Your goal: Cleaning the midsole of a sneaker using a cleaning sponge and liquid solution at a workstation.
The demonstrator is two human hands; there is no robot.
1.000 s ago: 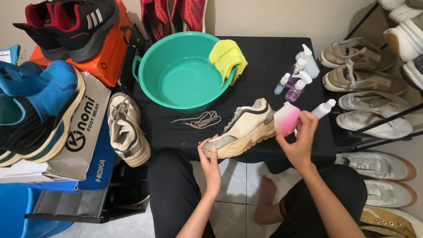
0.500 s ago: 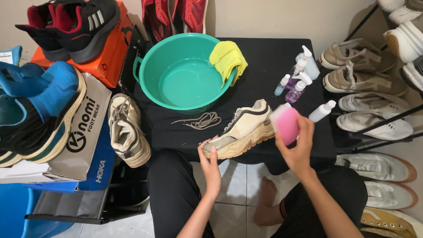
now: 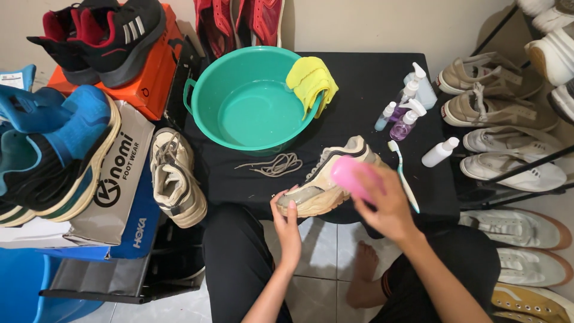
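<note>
Scrubbing cream sneaker [image 3: 323,179] with pink brush [image 3: 353,176]

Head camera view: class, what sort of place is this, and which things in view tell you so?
Probably a home shoe-cleaning corner: a teal basin of water on a black table, cleaner bottles, and rows of shoes alongside. The right hand holds a pink brush against a cream sneaker.

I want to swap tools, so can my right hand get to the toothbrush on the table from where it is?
Probably yes. The toothbrush lies uncovered on the black table just right of the right hand, nothing between them, but that hand holds the pink brush.
</note>
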